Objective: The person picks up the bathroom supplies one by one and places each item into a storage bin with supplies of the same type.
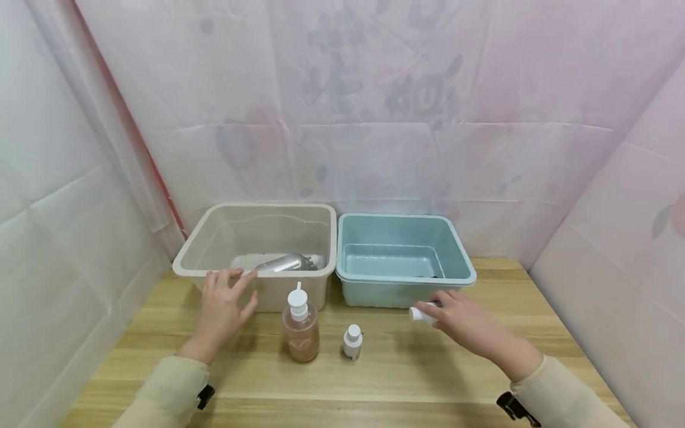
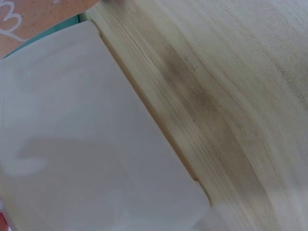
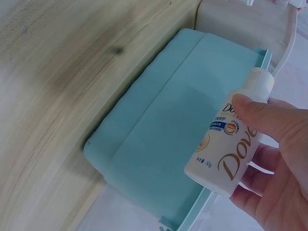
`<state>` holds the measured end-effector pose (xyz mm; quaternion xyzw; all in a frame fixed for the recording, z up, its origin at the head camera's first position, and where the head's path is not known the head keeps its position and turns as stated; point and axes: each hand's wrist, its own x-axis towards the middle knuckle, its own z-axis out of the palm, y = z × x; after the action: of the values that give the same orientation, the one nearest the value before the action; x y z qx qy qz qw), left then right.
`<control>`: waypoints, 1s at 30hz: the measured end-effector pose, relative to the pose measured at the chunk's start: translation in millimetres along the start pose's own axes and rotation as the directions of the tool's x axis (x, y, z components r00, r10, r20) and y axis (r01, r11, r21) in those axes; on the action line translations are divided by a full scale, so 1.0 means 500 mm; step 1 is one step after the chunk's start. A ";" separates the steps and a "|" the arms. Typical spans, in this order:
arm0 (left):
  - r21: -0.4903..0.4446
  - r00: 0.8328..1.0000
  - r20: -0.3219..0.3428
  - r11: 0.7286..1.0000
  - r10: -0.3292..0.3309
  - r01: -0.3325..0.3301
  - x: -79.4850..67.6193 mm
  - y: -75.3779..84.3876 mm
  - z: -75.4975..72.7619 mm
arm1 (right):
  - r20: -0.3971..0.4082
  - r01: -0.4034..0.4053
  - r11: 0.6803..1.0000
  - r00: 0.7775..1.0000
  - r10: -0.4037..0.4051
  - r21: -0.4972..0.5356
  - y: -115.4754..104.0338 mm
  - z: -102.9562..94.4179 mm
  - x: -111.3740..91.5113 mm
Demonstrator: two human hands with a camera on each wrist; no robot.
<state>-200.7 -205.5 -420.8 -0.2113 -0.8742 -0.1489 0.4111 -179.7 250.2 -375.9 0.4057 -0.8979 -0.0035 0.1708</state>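
Observation:
My right hand (image 1: 467,321) grips a small white Dove lotion bottle (image 3: 216,166) between thumb and fingers, just in front of the blue basin (image 1: 398,292). The bottle's white cap (image 1: 415,314) points left in the head view. At the front of the beige basin (image 1: 257,208), my left hand (image 1: 222,306) has its fingers spread and relaxed at the rim, holding nothing. A clear bottle (image 1: 283,263) lies on its side inside that basin. On the table between the hands stand a pink pump bottle (image 1: 302,339) and a small white bottle (image 1: 352,343), both upright.
The two basins stand side by side at the back of the wooden table (image 1: 267,401). A small dark item (image 1: 430,277) shows inside the blue one, mostly hidden by its front rim. Patterned sheeting (image 1: 374,160) hangs behind and along both sides.

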 end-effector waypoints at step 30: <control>-0.002 1.000 -0.001 1.000 -0.020 0.020 -0.002 0.004 0.005 | 0.017 0.006 1.000 1.000 -0.006 -0.023 0.004 0.003 -0.002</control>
<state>-200.9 -203.0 -422.9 -0.2030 -0.8759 -0.1541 0.4096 -180.8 252.2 -377.2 0.4062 -0.8981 -0.0178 0.1676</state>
